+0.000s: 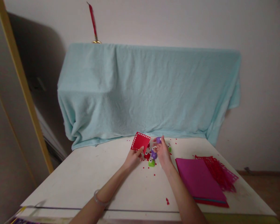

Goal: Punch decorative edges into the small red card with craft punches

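Observation:
My left hand pinches a red sheet of paper by its lower edge, thumb on top. Small punched holes run along the sheet's edges. To its right, my right hand has its fingers bent around a small purple paper punch, raised above the table. Between and below the hands stand more small punches with eye shapes: a purple one, a red one and a green one. Another green punch is partly hidden behind my right hand.
A stack of magenta and red paper lies at the right, beside a pile of punched red and pink sheets. Red paper bits are scattered over the white table. A light blue cloth hangs behind.

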Tool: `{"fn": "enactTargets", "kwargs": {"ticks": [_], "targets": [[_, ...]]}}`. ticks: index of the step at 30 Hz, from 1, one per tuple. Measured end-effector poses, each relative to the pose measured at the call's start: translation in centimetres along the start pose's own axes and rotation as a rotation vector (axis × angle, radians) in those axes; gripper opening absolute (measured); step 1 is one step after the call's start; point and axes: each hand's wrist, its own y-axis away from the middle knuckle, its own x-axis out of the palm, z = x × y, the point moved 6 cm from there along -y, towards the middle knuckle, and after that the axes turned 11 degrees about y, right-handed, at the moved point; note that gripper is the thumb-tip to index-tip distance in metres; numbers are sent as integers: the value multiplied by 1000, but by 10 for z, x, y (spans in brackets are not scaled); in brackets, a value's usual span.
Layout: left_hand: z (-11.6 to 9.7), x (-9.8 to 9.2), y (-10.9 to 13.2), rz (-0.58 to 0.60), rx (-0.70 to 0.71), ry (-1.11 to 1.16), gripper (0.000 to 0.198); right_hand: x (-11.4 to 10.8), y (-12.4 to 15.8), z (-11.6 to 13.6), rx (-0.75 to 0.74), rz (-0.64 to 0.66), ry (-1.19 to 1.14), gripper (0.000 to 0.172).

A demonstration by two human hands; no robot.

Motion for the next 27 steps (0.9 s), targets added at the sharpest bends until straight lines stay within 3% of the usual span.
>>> {"fn": "enactTargets", "kwargs": {"ticks": [8,14,27], "targets": [[4,-5,-3,15,-16,-126,53,-2,0,-9,-45,-36,281,47],[-3,-2,-1,26,0,-176,55,1,0,-8,-106,-14,377,47],[3,-7,-2,11,30,-244,51,5,1,-16,-122,40,519,52]]}}
